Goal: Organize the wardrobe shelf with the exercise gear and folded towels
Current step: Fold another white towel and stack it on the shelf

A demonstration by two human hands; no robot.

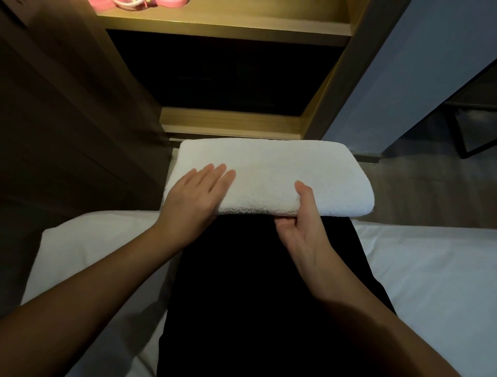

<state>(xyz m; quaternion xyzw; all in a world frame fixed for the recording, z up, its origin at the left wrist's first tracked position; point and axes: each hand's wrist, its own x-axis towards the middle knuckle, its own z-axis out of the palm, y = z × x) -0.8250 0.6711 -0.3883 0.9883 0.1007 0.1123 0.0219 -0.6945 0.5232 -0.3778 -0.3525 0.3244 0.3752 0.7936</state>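
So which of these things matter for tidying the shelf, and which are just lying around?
Job: folded towel, left hand resting on it, right hand gripping it; pink gear; wardrobe shelf.
Lying about: bed; dark frame by the wall.

The pink gear on the shelf is cut off by the top edge, so its kind cannot be told. The compartment below is too dark to see into. Fingertips of the right hand disappear under the towel. The left hand covers the towel's near left corner. A black frame runs off the right edge.
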